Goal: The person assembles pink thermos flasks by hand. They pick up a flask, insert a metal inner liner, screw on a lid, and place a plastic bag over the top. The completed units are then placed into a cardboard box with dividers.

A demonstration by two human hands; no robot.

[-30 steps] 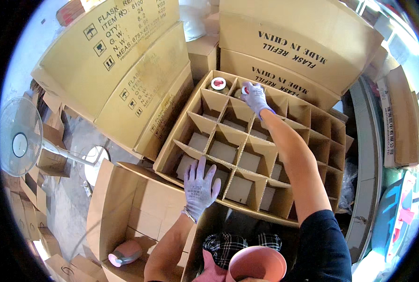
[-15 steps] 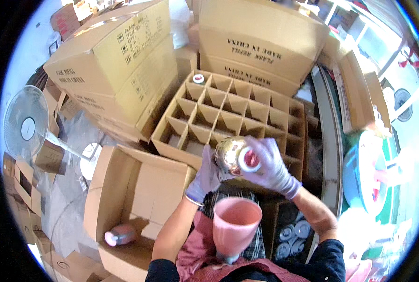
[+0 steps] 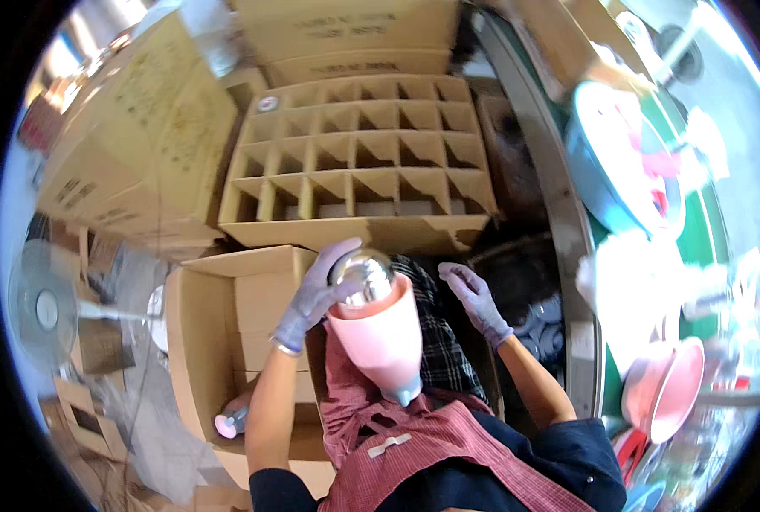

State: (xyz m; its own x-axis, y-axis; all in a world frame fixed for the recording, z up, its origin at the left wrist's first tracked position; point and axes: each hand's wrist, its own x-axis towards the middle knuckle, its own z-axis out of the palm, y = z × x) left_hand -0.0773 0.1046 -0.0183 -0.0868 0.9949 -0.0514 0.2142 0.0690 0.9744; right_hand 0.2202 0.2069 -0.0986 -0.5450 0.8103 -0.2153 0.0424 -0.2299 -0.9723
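My left hand, in a pale purple glove, grips a shiny silver flask refill from its left side. The refill's rounded end faces up, and its lower part is hidden inside a pink tapered flask body. That body stands tilted on my lap, its narrow blue-grey end toward me. My right hand, gloved likewise, hangs to the right of the body, apart from it, with its fingers stretched out and nothing in them.
Ahead stands a carton with cardboard dividers, one white-necked piece in its far left cell. An open carton at my left holds a pink-and-grey piece. To the right are a blue basin and a pink basin.
The refill has come down from above the divided carton into the pink body's mouth. My right hand has let go of it and moved right. The view has shifted.
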